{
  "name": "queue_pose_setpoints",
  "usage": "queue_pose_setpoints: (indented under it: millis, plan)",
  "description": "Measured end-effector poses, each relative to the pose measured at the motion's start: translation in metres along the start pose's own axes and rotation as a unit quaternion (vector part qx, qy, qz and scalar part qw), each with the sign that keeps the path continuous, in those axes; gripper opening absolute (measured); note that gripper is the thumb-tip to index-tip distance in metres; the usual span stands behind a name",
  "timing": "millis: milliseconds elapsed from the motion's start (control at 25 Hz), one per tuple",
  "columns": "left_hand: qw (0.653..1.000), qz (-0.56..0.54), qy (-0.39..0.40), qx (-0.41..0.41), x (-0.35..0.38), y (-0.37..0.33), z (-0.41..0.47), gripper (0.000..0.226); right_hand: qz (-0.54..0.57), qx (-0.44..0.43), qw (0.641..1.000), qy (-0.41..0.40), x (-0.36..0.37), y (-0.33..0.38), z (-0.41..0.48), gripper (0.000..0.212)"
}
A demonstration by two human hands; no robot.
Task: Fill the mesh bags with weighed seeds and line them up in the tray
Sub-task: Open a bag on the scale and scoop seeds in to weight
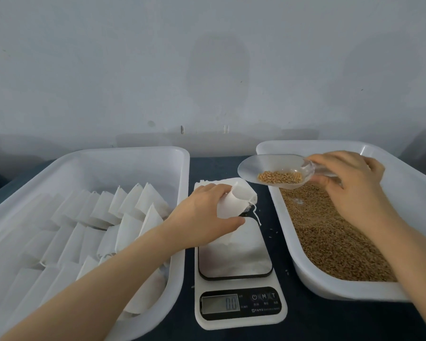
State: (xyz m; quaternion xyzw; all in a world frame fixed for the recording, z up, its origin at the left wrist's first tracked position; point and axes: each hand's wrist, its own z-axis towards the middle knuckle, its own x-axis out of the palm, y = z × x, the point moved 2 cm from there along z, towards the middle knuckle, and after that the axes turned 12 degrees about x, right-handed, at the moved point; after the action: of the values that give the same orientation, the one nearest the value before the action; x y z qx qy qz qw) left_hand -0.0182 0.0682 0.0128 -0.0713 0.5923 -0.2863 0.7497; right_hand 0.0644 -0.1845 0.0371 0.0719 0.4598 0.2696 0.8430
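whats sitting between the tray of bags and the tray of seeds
A white digital scale stands between them in the head view, with a stack of empty bags behind it; the left hand holds a mesh bag over its platform.

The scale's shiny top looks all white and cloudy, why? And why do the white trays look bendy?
In the head view, the scale's metal plate seems to mirror the pale wall, giving soft glare; the wide-angle lens bows the rims of the left tray and right tray; the bags at lower left look smeared and soft.
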Motion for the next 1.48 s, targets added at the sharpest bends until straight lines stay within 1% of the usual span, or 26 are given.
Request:
queue_pose_setpoints:
  millis: [120,280,360,560,640,840,960,1080,1280,1320,1400,1440,1480]
  plan:
    - [0.999,-0.002,-0.04,-0.008,-0.001,0.002,0.002,0.058,0.016,-0.043,0.999,-0.011,-0.002,0.0,-0.001,0.044]
    - [0.998,-0.015,-0.051,-0.014,0.0,0.003,0.001,0.059,-0.007,-0.07,0.997,-0.014,-0.001,0.001,-0.001,0.037]
    - [0.999,-0.013,-0.048,-0.016,0.001,0.004,0.001,0.059,-0.015,-0.081,0.996,-0.019,0.0,0.002,-0.001,0.031]
    - [0.999,-0.006,-0.042,-0.011,0.001,0.003,0.002,0.059,-0.037,-0.12,0.992,-0.023,-0.002,0.007,-0.004,0.034]
    - [0.999,-0.006,-0.039,-0.01,0.001,0.003,0.002,0.057,-0.041,-0.133,0.99,-0.018,-0.002,0.009,-0.005,0.031]
    - [1.0,-0.004,-0.016,0.002,0.001,0.0,0.0,0.047,-0.065,-0.163,0.984,-0.021,-0.001,0.015,-0.009,0.029]
    - [1.0,-0.003,0.002,-0.014,0.0,-0.001,0.0,0.048,-0.079,-0.178,0.98,-0.031,-0.002,0.019,-0.01,0.026]
    - [1.0,0.003,0.014,-0.026,0.001,-0.002,0.001,0.05,-0.104,-0.202,0.973,-0.04,-0.008,0.025,-0.007,0.036]
    - [1.0,-0.013,0.012,-0.012,0.0,-0.002,0.002,0.046,-0.143,-0.231,0.961,-0.046,-0.03,0.039,-0.005,0.036]
    - [1.0,-0.023,0.01,-0.008,-0.001,-0.002,0.002,0.048,-0.151,-0.239,0.958,-0.045,-0.034,0.043,-0.004,0.033]
    - [0.999,-0.037,0.009,-0.003,-0.002,-0.003,0.002,0.054,-0.169,-0.267,0.948,-0.048,-0.044,0.052,0.0,0.019]
    - [0.999,-0.039,0.009,0.0,-0.002,-0.004,0.002,0.057,-0.177,-0.279,0.943,-0.048,-0.047,0.057,0.002,0.019]
    - [0.999,-0.037,0.01,0.004,-0.002,-0.005,0.001,0.058,-0.187,-0.289,0.938,-0.045,-0.05,0.062,0.004,0.024]
